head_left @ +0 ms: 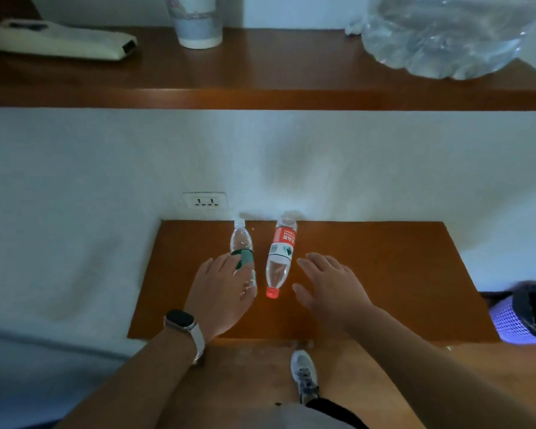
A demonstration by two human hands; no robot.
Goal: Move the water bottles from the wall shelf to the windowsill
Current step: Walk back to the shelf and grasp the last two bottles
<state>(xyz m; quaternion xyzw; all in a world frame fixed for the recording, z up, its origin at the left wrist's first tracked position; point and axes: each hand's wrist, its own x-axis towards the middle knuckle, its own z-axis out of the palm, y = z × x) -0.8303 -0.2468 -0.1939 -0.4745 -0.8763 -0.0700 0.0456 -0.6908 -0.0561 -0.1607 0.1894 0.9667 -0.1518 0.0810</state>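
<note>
Your left hand lies over the green bottle on the lower shelf, fingers draped on it but not visibly closed. Just beside it lies the red bottle, cap toward you. Your right hand hovers open beside it, holding nothing. You're at the pickup: next, wrap each hand round its bottle and lift.

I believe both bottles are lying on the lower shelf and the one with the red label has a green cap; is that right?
Not quite. The head view shows the red-label bottle has a red cap, not green. Both it and the green-label bottle do lie on the lower shelf.
</note>
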